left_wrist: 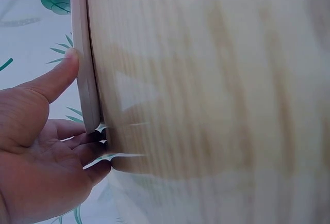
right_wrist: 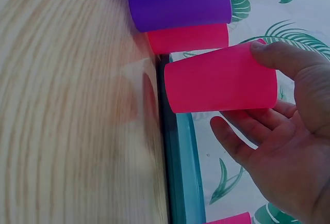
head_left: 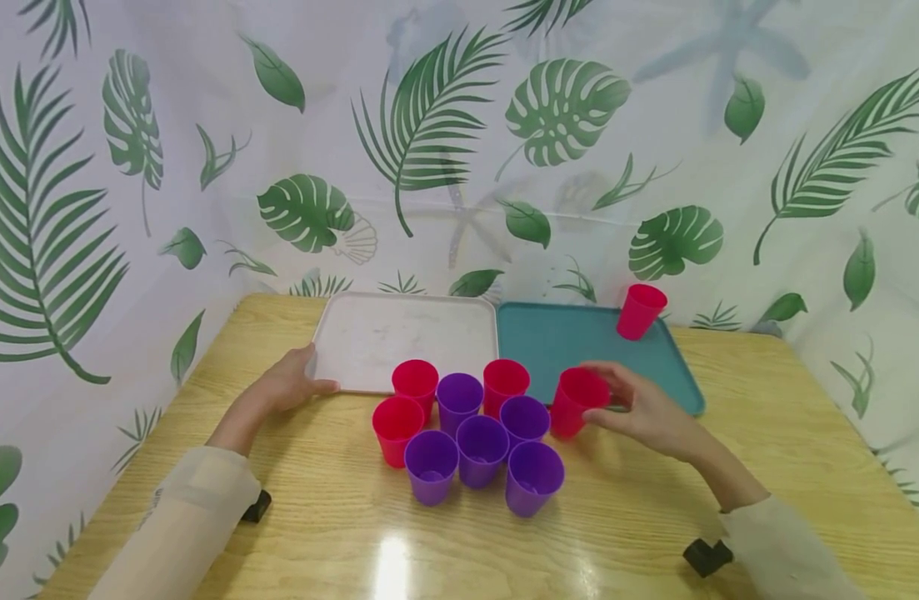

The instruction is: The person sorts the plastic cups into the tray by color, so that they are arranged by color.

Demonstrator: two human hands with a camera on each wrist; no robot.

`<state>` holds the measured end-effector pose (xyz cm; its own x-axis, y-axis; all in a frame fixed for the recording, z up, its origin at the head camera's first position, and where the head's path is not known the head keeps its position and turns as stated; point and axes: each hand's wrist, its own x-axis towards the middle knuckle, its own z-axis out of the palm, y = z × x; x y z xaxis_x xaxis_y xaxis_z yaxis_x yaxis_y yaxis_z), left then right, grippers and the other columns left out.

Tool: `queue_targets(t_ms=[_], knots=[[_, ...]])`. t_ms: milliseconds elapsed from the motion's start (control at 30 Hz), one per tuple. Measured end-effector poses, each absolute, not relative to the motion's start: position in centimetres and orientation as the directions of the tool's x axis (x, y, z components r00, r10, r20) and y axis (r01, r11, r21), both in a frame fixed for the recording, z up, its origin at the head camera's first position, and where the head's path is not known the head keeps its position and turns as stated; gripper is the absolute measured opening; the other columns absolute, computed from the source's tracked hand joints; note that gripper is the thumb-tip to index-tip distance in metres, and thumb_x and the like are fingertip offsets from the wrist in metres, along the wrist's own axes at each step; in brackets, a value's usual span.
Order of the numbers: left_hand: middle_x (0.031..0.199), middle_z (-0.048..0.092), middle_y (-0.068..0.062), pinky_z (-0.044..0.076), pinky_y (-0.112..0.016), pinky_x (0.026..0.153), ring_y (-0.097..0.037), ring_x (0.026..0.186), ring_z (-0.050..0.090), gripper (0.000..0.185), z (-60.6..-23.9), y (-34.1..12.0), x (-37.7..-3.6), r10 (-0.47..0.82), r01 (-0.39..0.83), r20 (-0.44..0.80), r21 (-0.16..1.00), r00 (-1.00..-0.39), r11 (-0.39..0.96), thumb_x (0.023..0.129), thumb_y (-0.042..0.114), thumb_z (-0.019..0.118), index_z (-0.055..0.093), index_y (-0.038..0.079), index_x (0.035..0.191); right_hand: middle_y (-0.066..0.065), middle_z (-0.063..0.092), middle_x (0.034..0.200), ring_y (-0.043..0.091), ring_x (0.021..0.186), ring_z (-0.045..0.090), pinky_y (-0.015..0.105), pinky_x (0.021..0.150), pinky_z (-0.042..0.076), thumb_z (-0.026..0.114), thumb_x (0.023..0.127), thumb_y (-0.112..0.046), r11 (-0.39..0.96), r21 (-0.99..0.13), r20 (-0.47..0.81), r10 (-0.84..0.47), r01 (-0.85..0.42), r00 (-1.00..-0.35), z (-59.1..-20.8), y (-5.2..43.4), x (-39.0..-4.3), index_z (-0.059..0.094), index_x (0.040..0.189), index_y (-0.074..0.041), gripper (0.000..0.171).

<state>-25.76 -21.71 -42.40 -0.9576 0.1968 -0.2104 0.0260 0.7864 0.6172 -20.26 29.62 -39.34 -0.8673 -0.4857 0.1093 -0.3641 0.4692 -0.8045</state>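
At the front left corner of a white tray [head_left: 407,342], my left hand [head_left: 282,383] holds the edge, thumb along the front rim and fingers round the side. My right hand [head_left: 646,417] grips a red cup [head_left: 575,408] between thumb and fingers, mouth up. In the right wrist view that red cup [right_wrist: 221,79] hangs clear of the table, beside the teal tray's edge [right_wrist: 188,172]. Left of it cluster several purple cups [head_left: 481,450] and three red cups [head_left: 397,433], all upright. Another red cup [head_left: 641,312] stands at the back right of the teal tray [head_left: 564,333].
Both trays lie side by side at the back of the wooden table [head_left: 339,517], close to a leaf-printed curtain [head_left: 444,167]. The cup cluster stands just in front of the trays, overlapping their front rims in the head view.
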Motion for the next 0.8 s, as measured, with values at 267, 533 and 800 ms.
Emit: queue_targets(t_ms=[267,533,800], knots=[[0.158,0.018,-0.044,0.015,-0.06,0.124,-0.054,0.149,0.017,0.093,-42.3,-21.7,-25.7,0.208,0.04,-0.21,0.607,-0.955,0.794,0.1,0.028,0.071,0.013,-0.021,0.154,0.02,0.06,0.14,0.019,0.111,0.067,0.026,0.088,0.058,0.073,0.098,-0.013,0.494,-0.797,0.126,-0.427,-0.347,-0.896,-38.8,30.4,-20.3,0.044,0.151,-0.002,0.062],[0.159,0.018,-0.043,0.015,-0.059,0.124,-0.053,0.15,0.017,0.094,-42.2,-21.7,-25.6,0.201,0.026,-0.22,0.61,-0.954,0.792,0.1,0.028,0.071,0.012,-0.02,0.155,0.02,0.049,0.152,0.04,0.122,0.059,0.018,0.087,0.053,0.072,0.099,-0.025,0.577,-0.764,0.124,-0.306,-0.288,-0.944,-38.0,31.3,-21.1,0.041,0.155,-0.007,0.067],[0.159,0.018,-0.042,0.014,-0.059,0.124,-0.053,0.15,0.017,0.092,-42.4,-21.8,-25.9,0.194,0.019,-0.222,0.613,-0.955,0.79,0.1,0.027,0.07,0.012,-0.018,0.156,0.022,0.052,0.146,0.04,0.115,0.061,0.014,0.081,0.053,0.07,0.101,-0.028,0.605,-0.75,0.176,-0.208,-0.268,-0.962,-37.5,31.9,-22.1,0.038,0.157,-0.005,0.069]])
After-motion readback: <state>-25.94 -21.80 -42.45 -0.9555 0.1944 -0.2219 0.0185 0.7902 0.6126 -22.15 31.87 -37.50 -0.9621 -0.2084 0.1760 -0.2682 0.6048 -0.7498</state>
